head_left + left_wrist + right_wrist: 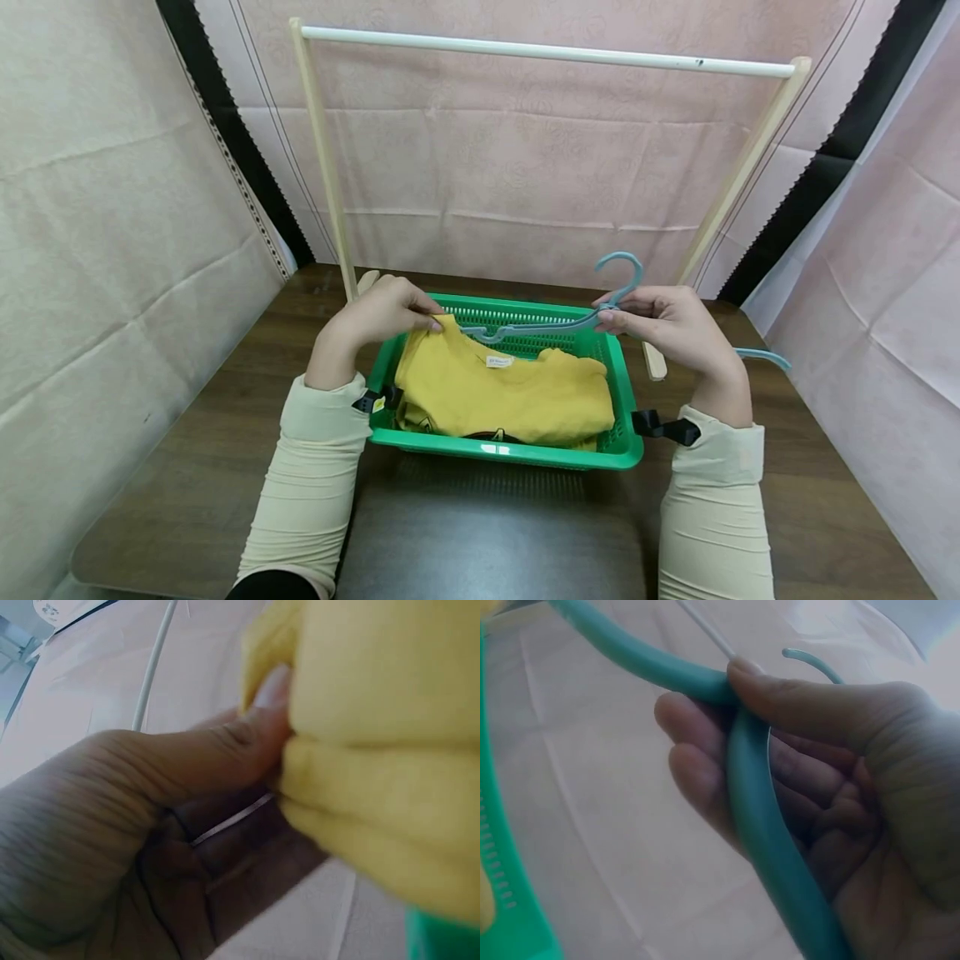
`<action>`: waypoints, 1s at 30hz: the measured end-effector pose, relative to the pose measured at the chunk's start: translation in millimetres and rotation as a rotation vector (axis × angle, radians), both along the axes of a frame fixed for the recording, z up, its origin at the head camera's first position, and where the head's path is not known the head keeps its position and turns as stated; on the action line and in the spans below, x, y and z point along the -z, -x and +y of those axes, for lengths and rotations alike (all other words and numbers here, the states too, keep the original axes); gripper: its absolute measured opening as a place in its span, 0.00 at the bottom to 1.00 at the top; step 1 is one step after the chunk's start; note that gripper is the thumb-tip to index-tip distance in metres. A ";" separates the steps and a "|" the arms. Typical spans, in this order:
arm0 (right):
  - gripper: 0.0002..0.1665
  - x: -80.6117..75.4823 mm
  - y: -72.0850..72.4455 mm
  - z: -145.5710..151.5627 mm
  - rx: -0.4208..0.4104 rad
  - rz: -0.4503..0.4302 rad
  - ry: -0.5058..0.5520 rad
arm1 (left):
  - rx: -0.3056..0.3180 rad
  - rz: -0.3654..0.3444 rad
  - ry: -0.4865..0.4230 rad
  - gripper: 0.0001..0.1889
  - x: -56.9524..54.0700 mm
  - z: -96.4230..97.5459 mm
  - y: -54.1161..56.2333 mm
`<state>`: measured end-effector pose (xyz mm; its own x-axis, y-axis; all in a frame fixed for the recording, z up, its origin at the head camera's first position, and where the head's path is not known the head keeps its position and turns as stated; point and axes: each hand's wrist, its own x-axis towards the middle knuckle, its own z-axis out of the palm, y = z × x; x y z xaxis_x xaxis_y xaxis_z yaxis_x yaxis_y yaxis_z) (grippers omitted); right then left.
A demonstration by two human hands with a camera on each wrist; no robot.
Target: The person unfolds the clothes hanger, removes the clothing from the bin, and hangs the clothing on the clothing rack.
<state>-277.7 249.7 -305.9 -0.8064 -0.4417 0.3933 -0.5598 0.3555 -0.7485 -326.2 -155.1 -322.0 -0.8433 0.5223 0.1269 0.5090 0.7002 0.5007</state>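
A yellow shirt [495, 400] with a white neck label lies bunched in a green plastic basket [517, 454]. My left hand [384, 315] pinches the shirt near its left shoulder, lifting that corner above the rim; the left wrist view shows thumb and fingers on the yellow cloth [382, 675]. In my right hand [675, 327] is a light blue clothes hanger [536, 329], gripped just below its hook. One hanger arm points left to the raised shirt corner, where its tip is hidden. The other arm passes behind my right wrist, and its end sticks out beyond.
Behind the basket stands a rack with pale wooden posts [322, 150] and a white crossbar [540, 52]. The rack's right foot [654, 362] lies close to the basket. Pale cloth walls enclose the dark wooden table [495, 533] on the back and sides.
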 end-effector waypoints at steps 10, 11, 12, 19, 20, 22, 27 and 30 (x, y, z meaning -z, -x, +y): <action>0.09 -2.3 -0.9 -9.6 0.034 0.107 0.037 | -0.012 0.228 -0.096 0.08 -8.7 7.2 -12.0; 0.09 -2.6 -1.4 -10.6 0.054 0.128 0.038 | -0.023 0.250 -0.108 0.08 -10.0 8.1 -13.7; 0.09 -3.0 -1.9 -11.5 0.073 0.152 0.044 | -0.034 0.265 -0.123 0.08 -11.5 9.2 -15.4; 0.13 -8.6 -9.9 -17.6 0.107 0.407 0.132 | -0.102 0.305 -0.173 0.11 -18.1 16.2 -21.6; 0.14 -10.0 -11.3 -18.7 0.082 0.423 0.162 | -0.109 0.311 -0.172 0.12 -18.9 16.9 -21.9; 0.15 -11.9 -13.5 -19.9 0.050 0.437 0.204 | -0.112 0.315 -0.173 0.11 -20.8 17.5 -23.5; 0.15 -19.4 -23.7 -23.1 0.070 0.464 0.180 | -0.068 0.313 -0.187 0.09 -24.9 17.8 -29.3; 0.13 -28.2 -34.6 -29.6 0.084 0.470 0.154 | -0.082 0.339 -0.159 0.10 -25.4 19.9 -31.6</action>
<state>-243.0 220.1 -277.7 -0.5568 -0.2908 0.7781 -0.8231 0.3189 -0.4698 -294.6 -135.2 -296.6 -0.7778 0.4059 0.4799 0.6097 0.6725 0.4194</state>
